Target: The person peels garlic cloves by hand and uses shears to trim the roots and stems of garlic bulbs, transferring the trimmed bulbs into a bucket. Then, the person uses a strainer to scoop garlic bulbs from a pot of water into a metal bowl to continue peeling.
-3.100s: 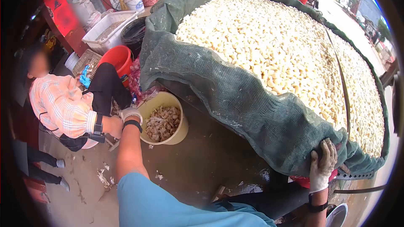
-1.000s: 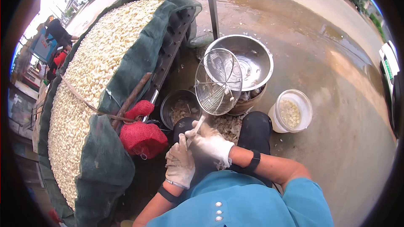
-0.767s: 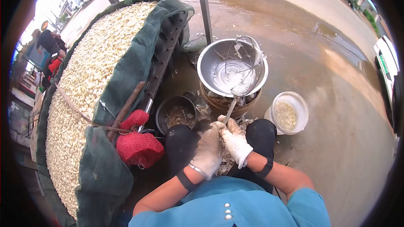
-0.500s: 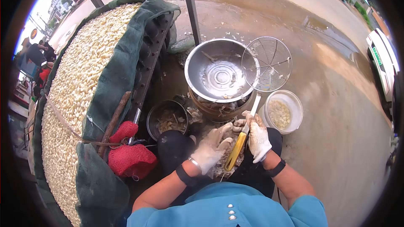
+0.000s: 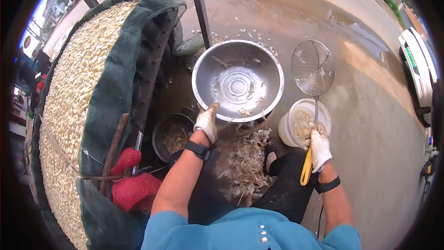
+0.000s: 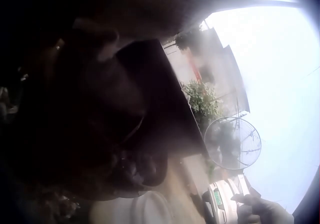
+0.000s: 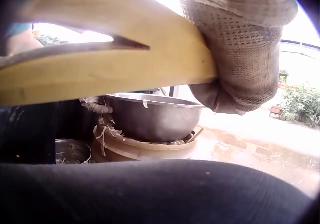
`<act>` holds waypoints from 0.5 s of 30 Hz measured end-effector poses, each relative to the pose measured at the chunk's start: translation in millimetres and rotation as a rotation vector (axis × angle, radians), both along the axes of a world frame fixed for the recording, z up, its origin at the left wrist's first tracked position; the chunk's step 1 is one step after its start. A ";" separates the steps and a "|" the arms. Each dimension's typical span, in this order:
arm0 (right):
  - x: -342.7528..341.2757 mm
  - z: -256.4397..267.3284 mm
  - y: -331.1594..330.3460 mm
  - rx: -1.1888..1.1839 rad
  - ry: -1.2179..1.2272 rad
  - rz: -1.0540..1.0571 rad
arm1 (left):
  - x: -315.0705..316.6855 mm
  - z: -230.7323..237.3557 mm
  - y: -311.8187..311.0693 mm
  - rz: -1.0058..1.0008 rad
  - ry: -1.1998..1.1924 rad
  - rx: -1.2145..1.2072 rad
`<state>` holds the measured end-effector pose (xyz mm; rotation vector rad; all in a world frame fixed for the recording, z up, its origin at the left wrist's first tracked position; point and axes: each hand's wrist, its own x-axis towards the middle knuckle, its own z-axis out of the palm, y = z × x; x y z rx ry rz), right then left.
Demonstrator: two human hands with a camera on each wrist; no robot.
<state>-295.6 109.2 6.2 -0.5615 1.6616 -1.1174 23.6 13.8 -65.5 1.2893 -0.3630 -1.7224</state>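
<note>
A wide metal basin point(image 5: 238, 81) with a few scraps inside rests on a brown tub point(image 7: 135, 151). The gloved left hand point(image 5: 206, 122) grips its near left rim in the head view. In the gloved right hand point(image 5: 319, 146) is a wire skimmer point(image 5: 313, 68), held by its handle; its yellow end point(image 5: 306, 169) points toward the body, and its mesh is right of the basin, above the floor. The right wrist view shows the curled glove point(image 7: 240, 49) round the yellow handle point(image 7: 100, 69). The left wrist view is mostly dark, with the skimmer's mesh point(image 6: 233, 143) at its right.
A white bucket point(image 5: 283, 129) with pale cloves stands below the skimmer. On the left are a green-netted heap of cloves point(image 5: 76, 74), a red mesh bag point(image 5: 134, 190) and a metal pot point(image 5: 159, 139). Peelings point(image 5: 245, 166) lie between the legs; a metal post point(image 5: 199, 9) rises behind.
The left hand has left the skimmer and taken the basin's rim. The right hand has carried the skimmer right, away from over the basin. Earlier, the head view faced the heap and another person.
</note>
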 end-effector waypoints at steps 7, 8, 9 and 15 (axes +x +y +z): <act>1.4 -10.0 -20.5 0.097 0.062 0.035 | 14.8 -13.2 -11.1 0.000 0.013 0.108; 3.7 -8.9 -21.9 0.099 0.058 0.024 | 16.1 -2.3 -8.8 0.055 0.004 0.090; 5.9 -8.6 -23.8 0.144 0.113 0.060 | 24.7 -12.4 -5.2 0.084 0.030 0.037; 14.3 -16.8 -43.8 0.232 0.298 0.235 | 60.1 45.4 13.7 0.329 0.040 -0.027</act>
